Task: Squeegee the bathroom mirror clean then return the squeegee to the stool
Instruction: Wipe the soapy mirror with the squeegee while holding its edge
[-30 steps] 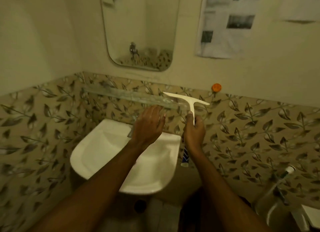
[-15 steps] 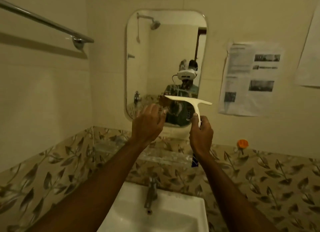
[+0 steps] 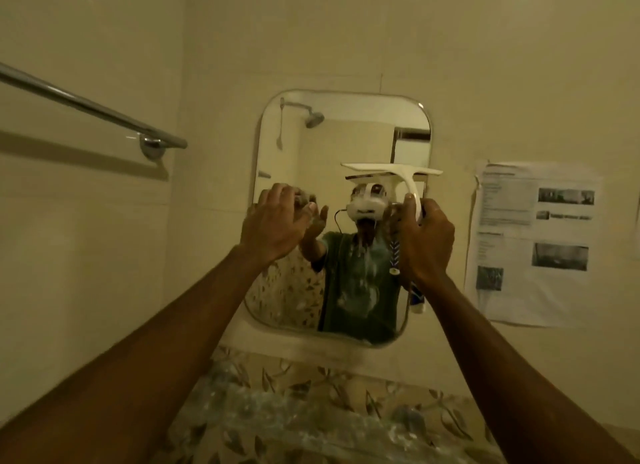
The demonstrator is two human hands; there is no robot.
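Observation:
A rounded rectangular mirror [image 3: 349,138] hangs on the cream wall straight ahead. It shows streaks and runs of white foam in its lower middle. My right hand [image 3: 424,240] is shut on the handle of a white T-shaped squeegee [image 3: 394,172], blade uppermost and level, held close in front of the mirror's right half. My left hand [image 3: 273,223] is raised beside it at the mirror's left edge, fingers spread and holding nothing. Whether the blade touches the glass cannot be told. The stool is out of sight.
A chrome towel rail [image 3: 90,108] runs along the left wall. A printed paper sheet [image 3: 533,242] is stuck to the wall right of the mirror. Below the mirror lie a glass shelf [image 3: 311,415] and leaf-patterned tiles [image 3: 304,387].
Both hands have risen from sink level to in front of the mirror, the squeegee carried up with the right hand. The view has tilted upward, so the sink and tap have dropped out of frame.

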